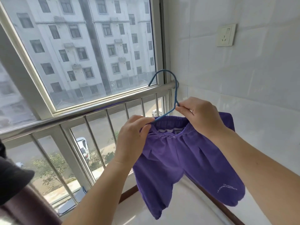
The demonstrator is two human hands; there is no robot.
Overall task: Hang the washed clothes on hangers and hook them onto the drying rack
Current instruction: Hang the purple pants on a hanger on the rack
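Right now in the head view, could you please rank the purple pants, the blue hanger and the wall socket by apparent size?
1. purple pants
2. blue hanger
3. wall socket
The socket sits farther away, so its true size is unsure.

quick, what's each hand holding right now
Left hand: pinches the elastic waistband of the purple cotton trousers.
Right hand: pinches the thin blue wire hanger at its neck.

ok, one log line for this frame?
step: fitting trousers on hanger | left hand: grips waistband | right hand: pinches hanger neck | hook: over rail, contact unclear
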